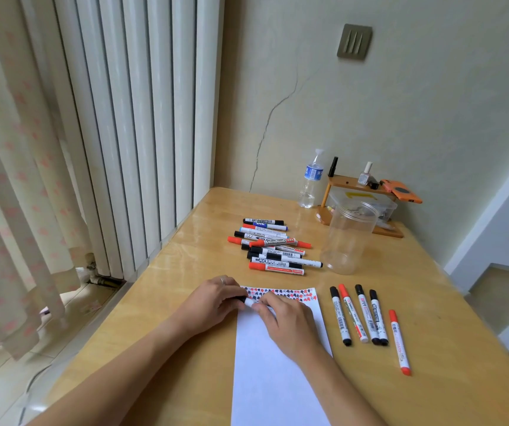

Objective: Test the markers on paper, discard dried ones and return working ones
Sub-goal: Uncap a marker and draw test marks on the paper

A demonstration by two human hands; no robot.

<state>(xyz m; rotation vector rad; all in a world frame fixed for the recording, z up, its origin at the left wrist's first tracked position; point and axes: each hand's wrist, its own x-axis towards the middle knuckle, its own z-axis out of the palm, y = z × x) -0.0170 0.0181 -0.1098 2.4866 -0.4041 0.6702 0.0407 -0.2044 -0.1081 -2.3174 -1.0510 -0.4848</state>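
Black-capped marker point(246, 301), apparently gripped between left hand point(216, 298) and right hand point(287, 321), above paper point(277, 379).

Wooden tabletop point(167, 305). Paper sheet point(274, 373) lies flat under the fingers point(262, 307), w/ red and black test marks along its far edge. Marker pile point(273, 245) beyond the fingers. Clear jar point(350, 241) upright, beyond and to their right. Row of 5 markers point(367, 318) right of the fingers, beside the paper. Water bottle point(311, 179) and small wooden rack point(362, 207) at the far edge.
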